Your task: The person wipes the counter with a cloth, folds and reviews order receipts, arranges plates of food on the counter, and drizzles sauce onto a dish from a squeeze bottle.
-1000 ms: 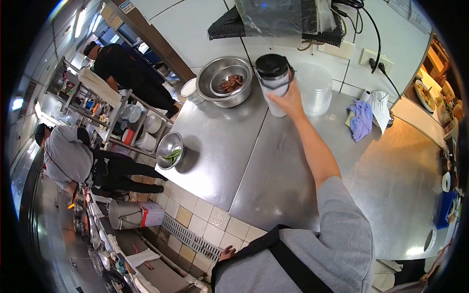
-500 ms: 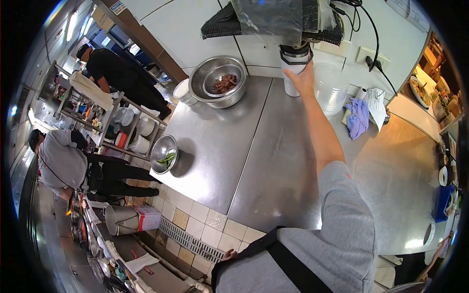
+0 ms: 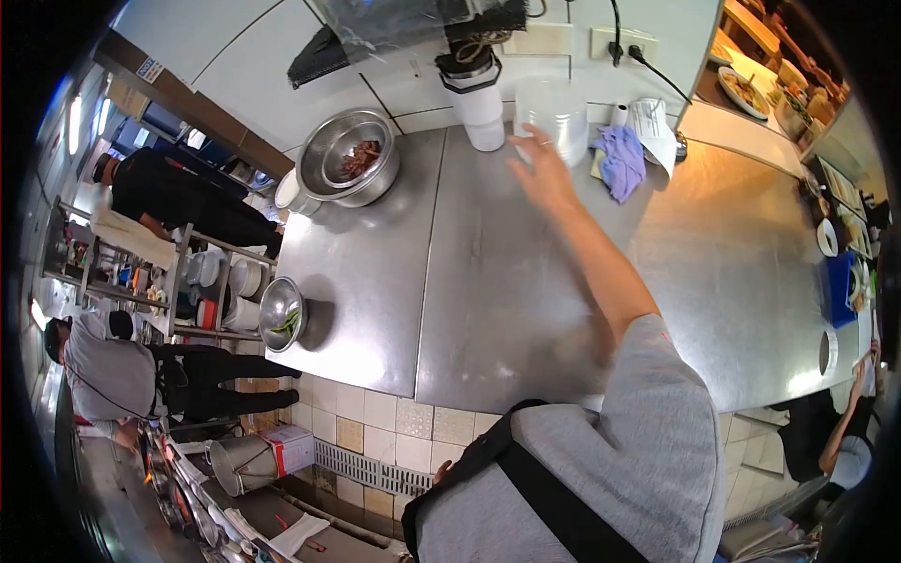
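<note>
My right hand [image 3: 546, 171] is open and partly blurred, its fingers spread in front of a translucent plastic tub [image 3: 554, 105]. I cannot tell whether the fingertips touch the tub. Just left of the hand, a white tumbler [image 3: 483, 114] with a black carry loop stands upright against the wall, apart from the fingers. To the right of the tub lies a crumpled purple cloth [image 3: 619, 161]. Only a sliver of my left hand [image 3: 443, 471] shows beside my body at the bottom; its fingers are mostly hidden.
Nested steel bowls [image 3: 380, 180] with dark reddish pieces sit on the steel table [image 3: 507, 281], beside a white container [image 3: 296, 195]. A smaller bowl [image 3: 272, 305] with green peppers stands near the left edge. Two people [image 3: 108, 361] work at left; another person [image 3: 849, 450] is at right.
My right hand has let go of the tumbler and moved right, toward the tub. The tumbler stays standing on the table. The whole view has shifted with my head.
</note>
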Action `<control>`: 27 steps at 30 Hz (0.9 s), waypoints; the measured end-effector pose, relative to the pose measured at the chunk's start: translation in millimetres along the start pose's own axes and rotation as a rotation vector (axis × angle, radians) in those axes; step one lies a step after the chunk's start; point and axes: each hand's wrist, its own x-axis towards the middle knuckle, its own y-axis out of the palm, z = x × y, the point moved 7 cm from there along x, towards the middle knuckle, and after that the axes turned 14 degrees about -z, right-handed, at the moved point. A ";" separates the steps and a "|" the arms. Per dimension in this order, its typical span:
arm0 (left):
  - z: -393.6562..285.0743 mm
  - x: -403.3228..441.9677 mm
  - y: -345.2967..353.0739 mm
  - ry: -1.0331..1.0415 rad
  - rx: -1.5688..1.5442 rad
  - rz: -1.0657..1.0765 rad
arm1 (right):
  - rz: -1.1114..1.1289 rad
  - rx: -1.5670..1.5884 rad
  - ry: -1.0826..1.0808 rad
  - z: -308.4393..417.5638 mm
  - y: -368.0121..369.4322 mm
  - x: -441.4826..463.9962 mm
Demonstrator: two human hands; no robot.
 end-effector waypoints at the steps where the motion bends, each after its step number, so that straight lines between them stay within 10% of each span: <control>1: -0.8 -1.2 -0.7 0.003 0.006 0.007 | -0.087 -0.111 -0.054 -16.6 -22.9 1.5; 7: -12.5 0.5 3.2 0.032 0.028 0.037 | -0.041 -0.781 0.144 -129.3 -99.5 2.9; 22: -45.4 -32.0 0.8 0.086 -0.065 -0.121 | 0.007 -0.582 -0.303 -161.8 -88.5 -49.2; 27: -14.9 -64.2 -15.4 -0.032 -0.057 -0.264 | 0.415 -0.815 -0.105 -195.3 -60.1 -18.1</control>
